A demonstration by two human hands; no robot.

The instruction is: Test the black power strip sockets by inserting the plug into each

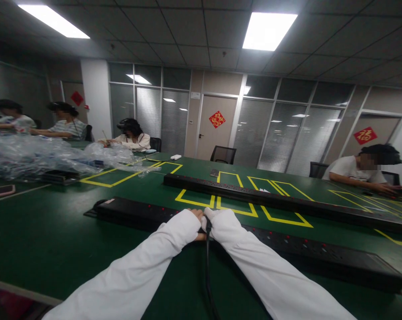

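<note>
A long black power strip (130, 214) with red-marked sockets lies across the green table in front of me. My left hand (197, 214) is at its middle, fingers closed over the strip, partly hidden by the white sleeve. Right beside it, touching or nearly so, my right hand (210, 212) in a whitish glove is closed around a black plug (208, 225). From the plug a black cable (207, 271) runs down between my forearms toward me. The plug's front end is hidden, so whether it sits in a socket cannot be seen.
Behind lies a second long black power strip (241, 192) across yellow tape outlines (194, 201) on the green table (54, 240). Clear plastic bags (54, 153) pile up at left, near a phone (1, 192). Several people sit around the table, one person (351, 171) at right.
</note>
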